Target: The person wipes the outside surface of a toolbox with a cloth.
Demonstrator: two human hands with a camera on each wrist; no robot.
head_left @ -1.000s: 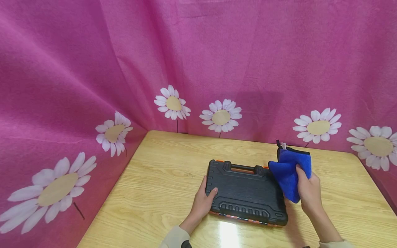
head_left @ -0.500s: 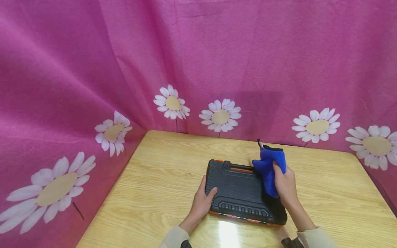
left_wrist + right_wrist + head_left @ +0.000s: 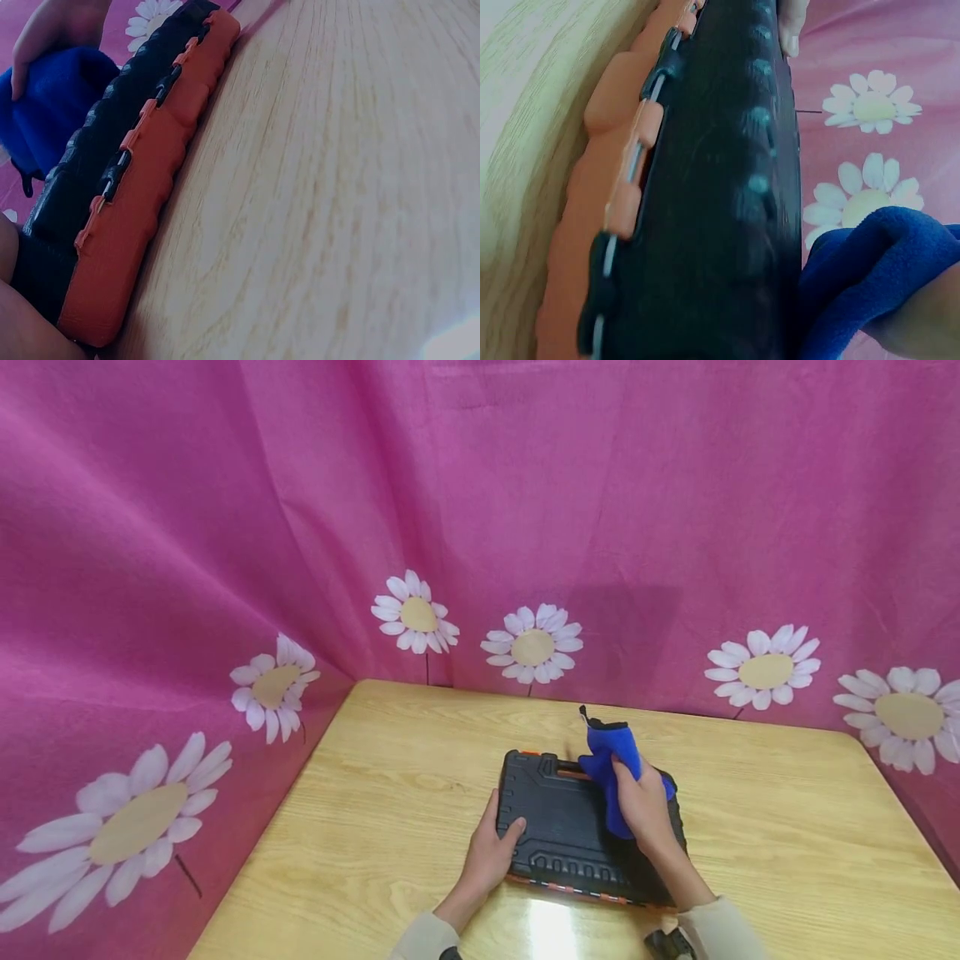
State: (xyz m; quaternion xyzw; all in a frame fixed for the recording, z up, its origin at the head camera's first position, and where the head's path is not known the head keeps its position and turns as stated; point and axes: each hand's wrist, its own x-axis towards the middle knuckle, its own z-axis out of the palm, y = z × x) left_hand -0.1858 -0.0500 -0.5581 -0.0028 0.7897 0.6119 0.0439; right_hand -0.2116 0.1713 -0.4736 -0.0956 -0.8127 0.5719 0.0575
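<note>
A black and orange plastic carry case (image 3: 558,818) lies on the table in the head view, its handle toward the back. My left hand (image 3: 487,853) grips its left end, thumb on the black lid. In my right hand (image 3: 647,802) is a blue cloth (image 3: 617,752) with black edging, bunched over the right half of the lid. The right wrist view has this cloth (image 3: 877,270) beside the lid's edge. From the left wrist, the case's hinged side (image 3: 142,180) shows orange below and black above. My right fingers are largely hidden by the cloth.
The light wooden table (image 3: 360,810) extends to both sides of the case and behind it. A pink curtain (image 3: 615,510) with white daisies hangs along the table's back and left edges. Glare marks the tabletop near the front.
My right hand has moved left with the blue cloth, from the right end of the case to further over its lid. The left hand and the case have stayed put.
</note>
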